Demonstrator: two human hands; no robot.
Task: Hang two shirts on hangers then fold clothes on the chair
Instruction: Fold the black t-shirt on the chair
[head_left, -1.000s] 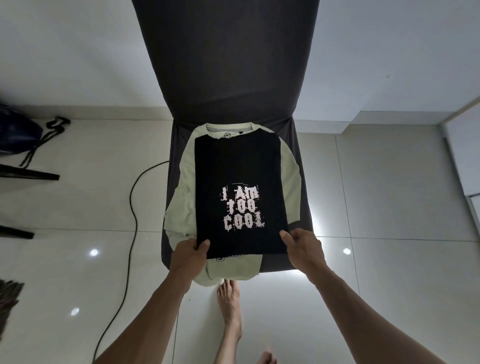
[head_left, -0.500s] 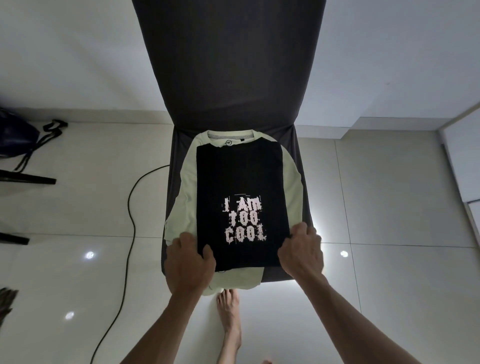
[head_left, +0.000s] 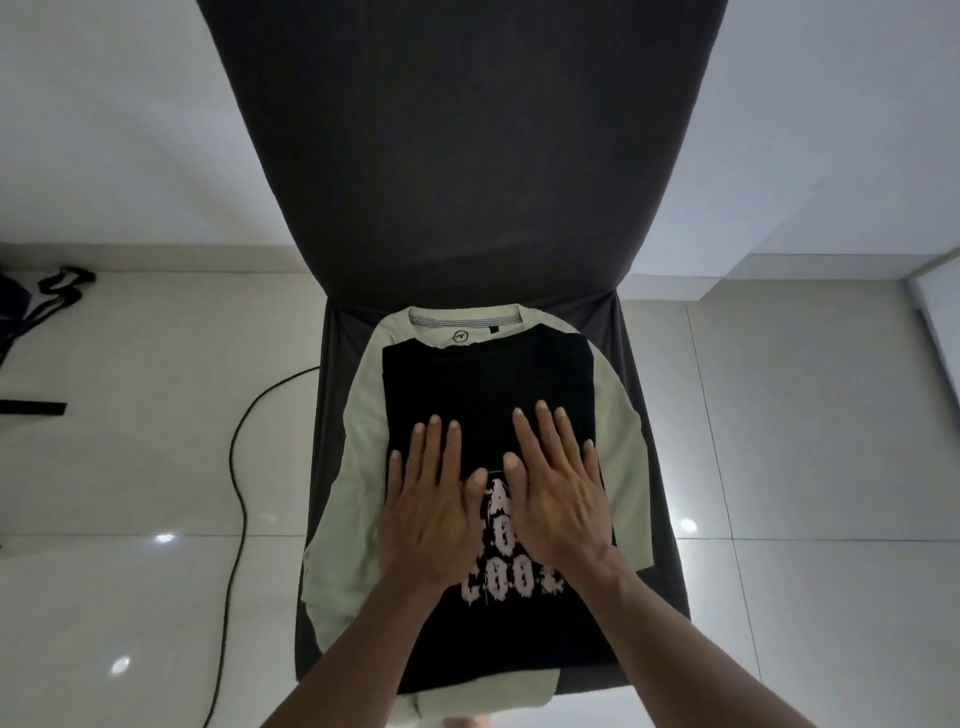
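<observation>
Black shirt (head_left: 488, 384), folded into a flat rectangle with pale print, lies on a soft light green shirt (head_left: 363, 467) on the dark fabric chair (head_left: 467, 156). We press our left hand (head_left: 431, 509) and right hand (head_left: 558, 499) flat on it, fingers straight, holding nothing.
</observation>
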